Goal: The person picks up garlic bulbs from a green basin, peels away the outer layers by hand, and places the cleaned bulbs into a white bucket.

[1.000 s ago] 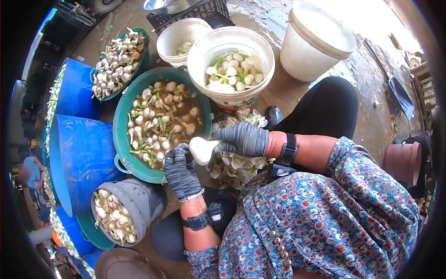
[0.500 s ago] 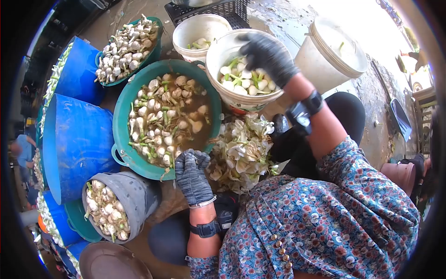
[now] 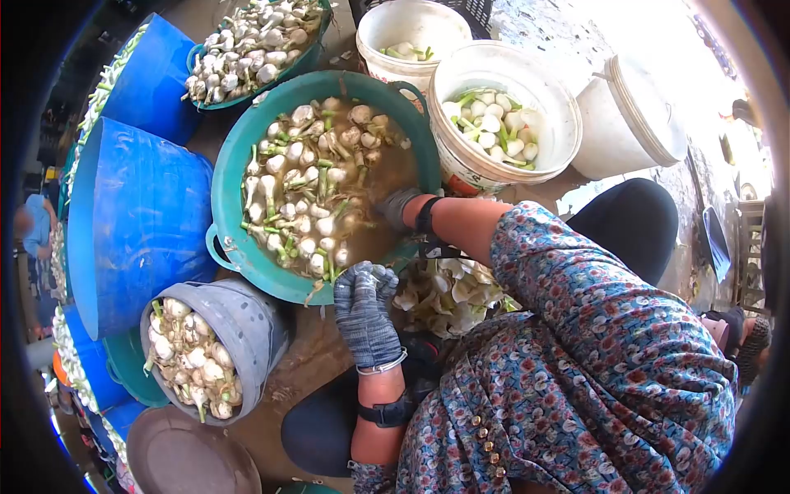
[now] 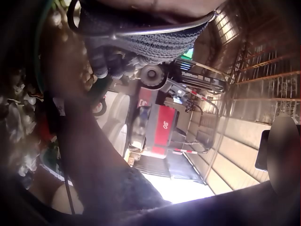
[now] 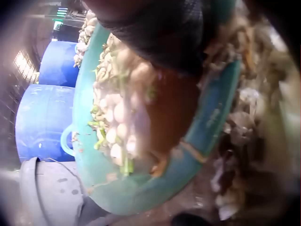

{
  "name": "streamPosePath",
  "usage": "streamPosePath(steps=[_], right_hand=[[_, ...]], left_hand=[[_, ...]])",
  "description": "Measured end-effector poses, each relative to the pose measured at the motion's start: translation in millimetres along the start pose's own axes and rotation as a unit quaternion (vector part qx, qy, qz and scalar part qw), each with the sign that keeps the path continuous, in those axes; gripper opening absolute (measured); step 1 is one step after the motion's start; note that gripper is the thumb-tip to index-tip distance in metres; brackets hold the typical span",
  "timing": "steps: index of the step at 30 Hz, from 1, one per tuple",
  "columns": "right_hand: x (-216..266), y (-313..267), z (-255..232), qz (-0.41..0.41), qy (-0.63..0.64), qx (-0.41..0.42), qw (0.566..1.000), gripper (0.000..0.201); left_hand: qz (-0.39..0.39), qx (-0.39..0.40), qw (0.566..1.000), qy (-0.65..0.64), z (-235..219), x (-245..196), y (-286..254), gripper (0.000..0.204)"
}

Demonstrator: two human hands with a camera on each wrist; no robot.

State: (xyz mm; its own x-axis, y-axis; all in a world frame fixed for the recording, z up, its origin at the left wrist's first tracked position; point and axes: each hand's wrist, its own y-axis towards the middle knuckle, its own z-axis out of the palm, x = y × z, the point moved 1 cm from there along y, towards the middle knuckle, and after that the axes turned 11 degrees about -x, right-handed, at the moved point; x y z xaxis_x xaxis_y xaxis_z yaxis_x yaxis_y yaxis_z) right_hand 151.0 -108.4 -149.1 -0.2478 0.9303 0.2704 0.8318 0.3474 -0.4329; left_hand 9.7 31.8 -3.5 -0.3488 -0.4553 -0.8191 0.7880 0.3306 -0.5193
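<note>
My right hand [image 3: 399,207], in a grey glove, reaches down into the brown water at the near right side of a big green tub [image 3: 224,177]. Its fingers are mostly hidden, so I cannot tell whether they hold anything. Many unpeeled garlic bulbs [image 3: 295,152] with short green stems float left of it. In the right wrist view the dark glove [image 5: 176,40] covers the tub's upper part. My gloved left hand [image 3: 366,309] stays at the tub's near rim with curled fingers; nothing shows in them. Below the right forearm lies a heap of garlic skins [image 3: 453,296].
A white bucket [image 3: 564,148] of peeled garlic stands behind the tub, beside a smaller white bucket [image 3: 370,53] and a lidded one [image 3: 609,128]. Left are blue tubs [image 3: 148,222] and a tilted grey bucket [image 3: 255,325] of garlic. A brown lid [image 3: 193,453] lies near it.
My right hand held a peeled garlic bulb, passed over the white bucket, and is now in the tub's water without that bulb. The left hand remains near the rim; the head view has shifted.
</note>
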Motion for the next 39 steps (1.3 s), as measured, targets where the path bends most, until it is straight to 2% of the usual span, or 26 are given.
streamPosePath(steps=[1,2,3,5,6,7,9,10,11,13,15,16,17,19,20,21,23,24,27,29,31,33,35,36,37,39], right_hand=[[2,-9,-13,0.001,0.065,-0.004,0.998,0.053],[4,-17,-24,0.002,0.130,-0.008,0.992,0.052],[3,-21,-27,0.002,0.126,-0.006,0.992,0.052],[5,-39,-43,-0.020,0.382,-0.005,0.924,0.055],[8,-59,-54,0.031,0.485,0.073,0.871,0.055],[12,-77,-61,0.033,0.485,0.071,0.871,0.055],[20,-110,-72,-0.058,0.627,0.039,0.776,0.056],[22,-125,-79,-0.079,0.629,0.032,0.773,0.056],[25,-138,-84,-0.099,0.630,0.025,0.770,0.055],[23,-154,-81,-0.121,0.641,-0.021,0.757,0.055],[13,-163,-75,-0.151,0.474,-0.191,0.846,0.054],[14,-180,-85,-0.099,0.433,-0.218,0.869,0.045],[15,-189,-85,-0.096,0.434,-0.225,0.867,0.045],[13,-206,-86,-0.029,0.422,-0.348,0.837,0.035],[15,-212,-88,-0.028,0.456,-0.374,0.807,0.026],[15,-218,-90,-0.025,0.457,-0.381,0.804,0.026],[16,-227,-95,-0.017,0.336,-0.414,0.846,0.018],[17,-225,-92,-0.042,0.311,-0.453,0.835,0.013],[21,-225,-88,-0.006,0.237,-0.465,0.853,0.012],[20,-224,-89,-0.007,0.237,-0.458,0.857,0.012],[19,-225,-92,0.007,0.267,-0.443,0.856,0.011],[17,-226,-96,0.021,0.298,-0.423,0.855,0.014],[11,-216,-93,0.057,0.491,-0.318,0.809,0.020],[10,-214,-90,0.096,0.621,-0.253,0.736,0.026],[2,-212,-88,0.111,0.670,-0.224,0.699,0.026],[-16,-205,-84,0.149,0.644,-0.235,0.713,0.027]], left_hand=[[-0.009,0.008,1.000,0.000,-3,0,3,0.017],[0.021,0.016,0.999,0.019,-8,6,9,0.030],[0.020,0.015,1.000,0.015,-12,11,14,0.030],[0.066,-0.050,0.994,0.066,-14,16,18,0.046],[0.063,-0.048,0.994,0.080,-16,18,20,0.053],[0.062,-0.046,0.994,0.080,-15,18,19,0.053],[0.048,-0.012,0.991,0.123,-8,16,15,0.051],[0.008,0.014,0.996,0.089,-2,15,11,0.048],[0.008,0.019,0.996,0.091,-2,19,11,0.048],[0.006,0.114,0.990,0.079,3,25,12,0.041],[0.011,0.110,0.993,0.048,12,26,1,0.038],[0.015,0.099,0.994,0.052,15,26,-1,0.039],[0.019,0.089,0.994,0.057,18,25,-4,0.040],[0.020,0.083,0.994,0.068,24,24,-12,0.042],[0.039,0.072,0.993,0.081,26,25,-13,0.042],[0.057,0.061,0.992,0.095,27,26,-14,0.042],[0.076,0.058,0.989,0.113,33,28,-19,0.042],[0.072,0.059,0.989,0.119,35,28,-22,0.041],[0.072,0.059,0.988,0.119,36,36,-20,0.040],[0.097,0.071,0.983,0.140,37,36,-18,0.039],[0.072,0.081,0.985,0.132,34,32,-24,0.038],[0.093,0.152,0.979,0.098,32,27,-24,0.038],[0.093,0.168,0.976,0.099,28,26,-21,0.038],[0.082,0.191,0.976,0.071,26,25,-20,0.040],[0.070,0.212,0.974,0.043,23,24,-19,0.042],[0.037,0.228,0.973,-0.002,14,24,-13,0.041]])
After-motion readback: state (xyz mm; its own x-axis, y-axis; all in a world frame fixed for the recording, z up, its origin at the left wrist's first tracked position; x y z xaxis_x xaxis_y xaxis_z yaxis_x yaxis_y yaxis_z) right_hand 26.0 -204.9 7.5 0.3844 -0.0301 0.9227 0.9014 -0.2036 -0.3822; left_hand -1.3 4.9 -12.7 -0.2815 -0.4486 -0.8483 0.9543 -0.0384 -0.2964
